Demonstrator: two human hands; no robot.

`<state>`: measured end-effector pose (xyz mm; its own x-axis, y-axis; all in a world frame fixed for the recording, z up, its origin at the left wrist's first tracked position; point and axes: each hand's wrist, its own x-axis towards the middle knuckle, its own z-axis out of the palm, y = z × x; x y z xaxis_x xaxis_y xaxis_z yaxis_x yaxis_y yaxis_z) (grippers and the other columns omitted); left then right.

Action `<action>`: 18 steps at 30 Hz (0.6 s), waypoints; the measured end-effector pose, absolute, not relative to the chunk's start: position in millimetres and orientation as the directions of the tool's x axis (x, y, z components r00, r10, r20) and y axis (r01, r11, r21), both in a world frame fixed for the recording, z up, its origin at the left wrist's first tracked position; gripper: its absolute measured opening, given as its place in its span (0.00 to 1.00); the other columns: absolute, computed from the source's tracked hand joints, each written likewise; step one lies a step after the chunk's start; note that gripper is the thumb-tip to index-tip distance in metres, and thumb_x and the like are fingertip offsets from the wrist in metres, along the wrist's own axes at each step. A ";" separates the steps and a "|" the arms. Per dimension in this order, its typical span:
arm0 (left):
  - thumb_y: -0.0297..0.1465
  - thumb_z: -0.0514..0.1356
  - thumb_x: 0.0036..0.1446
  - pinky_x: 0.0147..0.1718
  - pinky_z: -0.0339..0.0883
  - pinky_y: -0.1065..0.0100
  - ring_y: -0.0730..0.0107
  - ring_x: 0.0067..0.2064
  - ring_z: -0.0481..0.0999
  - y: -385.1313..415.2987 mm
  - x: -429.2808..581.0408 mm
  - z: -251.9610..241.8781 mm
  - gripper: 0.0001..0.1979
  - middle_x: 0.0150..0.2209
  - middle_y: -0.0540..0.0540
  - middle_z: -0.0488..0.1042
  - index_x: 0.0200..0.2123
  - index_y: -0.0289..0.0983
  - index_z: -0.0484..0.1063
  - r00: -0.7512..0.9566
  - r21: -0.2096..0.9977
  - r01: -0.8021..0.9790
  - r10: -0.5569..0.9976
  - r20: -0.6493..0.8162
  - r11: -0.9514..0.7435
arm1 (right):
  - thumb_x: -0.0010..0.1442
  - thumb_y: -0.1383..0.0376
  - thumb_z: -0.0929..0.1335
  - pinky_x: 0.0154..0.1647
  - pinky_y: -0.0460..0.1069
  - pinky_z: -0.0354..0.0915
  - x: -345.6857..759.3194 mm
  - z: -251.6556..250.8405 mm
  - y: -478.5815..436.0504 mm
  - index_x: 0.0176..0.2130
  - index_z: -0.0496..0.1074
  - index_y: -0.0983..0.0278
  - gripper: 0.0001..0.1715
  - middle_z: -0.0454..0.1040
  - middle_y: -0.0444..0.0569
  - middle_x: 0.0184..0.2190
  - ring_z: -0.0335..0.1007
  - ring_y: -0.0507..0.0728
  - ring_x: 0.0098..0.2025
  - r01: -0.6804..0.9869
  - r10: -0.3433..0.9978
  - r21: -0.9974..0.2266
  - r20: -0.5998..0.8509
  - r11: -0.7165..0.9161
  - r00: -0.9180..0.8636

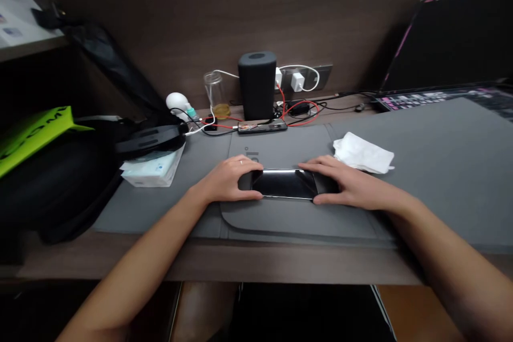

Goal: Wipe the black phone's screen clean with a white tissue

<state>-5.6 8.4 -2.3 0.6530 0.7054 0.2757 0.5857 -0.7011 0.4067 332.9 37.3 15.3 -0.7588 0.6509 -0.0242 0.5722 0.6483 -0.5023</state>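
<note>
A black smartphone (285, 184) lies sideways on the grey desk mat, its dark screen facing up. At its left end my left hand (228, 179) grips it, fingers along the far edge and thumb along the near edge. My right hand (344, 181) holds the opposite end the same way. A crumpled white tissue (363, 153) rests just beyond my right hand. Beneath the phone, the grey mat (296, 219) has a rounded panel with partly covered lettering.
A black speaker-like box (257, 85), a glass jar (216, 95) and tangled cables stand along the wall by the socket plate (320, 76). A second phone (262, 126) lies there. Left are a tissue pack (156, 168) and black bag (60, 181); right, an open laptop (452, 48).
</note>
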 end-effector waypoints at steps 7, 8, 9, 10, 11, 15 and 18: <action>0.49 0.67 0.54 0.52 0.68 0.57 0.56 0.52 0.74 11.5 -6.6 -1.2 0.30 0.52 0.41 0.75 0.55 0.40 0.69 0.627 0.430 0.613 0.739 0.246 -0.663 | 0.60 0.44 0.68 0.59 0.65 0.63 329.8 8.2 42.2 0.67 0.60 0.57 0.44 0.68 0.58 0.58 0.65 0.70 0.58 0.565 0.640 -0.455 0.013 0.688 -0.768; 0.49 0.67 0.54 0.52 0.68 0.57 0.57 0.52 0.74 12.2 -6.9 -1.8 0.30 0.52 0.42 0.75 0.55 0.40 0.69 0.622 0.435 0.616 0.744 0.243 -0.657 | 0.60 0.44 0.68 0.59 0.65 0.63 329.1 7.0 42.8 0.67 0.59 0.58 0.43 0.68 0.58 0.58 0.65 0.70 0.58 0.566 0.642 -0.450 0.022 0.691 -0.766; 0.49 0.67 0.55 0.52 0.68 0.57 0.57 0.52 0.74 12.6 -7.1 -2.3 0.30 0.52 0.42 0.75 0.55 0.40 0.68 0.618 0.438 0.619 0.748 0.242 -0.652 | 0.60 0.45 0.68 0.59 0.65 0.64 328.6 6.0 43.3 0.67 0.59 0.57 0.43 0.67 0.58 0.58 0.65 0.70 0.58 0.567 0.646 -0.445 0.032 0.693 -0.763; 0.48 0.66 0.55 0.52 0.68 0.58 0.57 0.52 0.74 12.8 -7.2 -2.6 0.29 0.52 0.42 0.75 0.55 0.40 0.68 0.616 0.437 0.620 0.749 0.243 -0.652 | 0.60 0.45 0.68 0.59 0.65 0.64 328.5 5.2 43.8 0.68 0.59 0.57 0.43 0.67 0.57 0.59 0.65 0.70 0.59 0.567 0.648 -0.444 0.040 0.694 -0.761; 0.48 0.66 0.55 0.52 0.68 0.58 0.57 0.52 0.73 12.7 -7.2 -2.7 0.29 0.52 0.42 0.75 0.55 0.40 0.68 0.616 0.433 0.620 0.748 0.247 -0.654 | 0.60 0.46 0.68 0.58 0.65 0.64 328.7 4.6 44.2 0.68 0.59 0.56 0.43 0.67 0.57 0.59 0.65 0.70 0.59 0.567 0.650 -0.444 0.049 0.694 -0.758; 0.48 0.66 0.56 0.52 0.68 0.57 0.56 0.53 0.73 10.7 -6.2 -0.5 0.29 0.50 0.42 0.76 0.55 0.39 0.68 0.628 0.379 0.631 0.732 0.263 -0.677 | 0.60 0.47 0.69 0.60 0.67 0.64 330.7 4.6 44.8 0.66 0.61 0.55 0.39 0.67 0.56 0.60 0.64 0.70 0.60 0.569 0.656 -0.449 0.055 0.690 -0.753; 0.49 0.65 0.56 0.52 0.68 0.56 0.55 0.52 0.73 9.2 -5.5 2.2 0.29 0.49 0.42 0.76 0.55 0.38 0.68 0.639 0.335 0.643 0.724 0.261 -0.688 | 0.60 0.48 0.69 0.61 0.68 0.62 329.4 4.3 43.6 0.65 0.63 0.54 0.37 0.66 0.56 0.61 0.63 0.70 0.61 0.561 0.651 -0.461 0.050 0.687 -0.757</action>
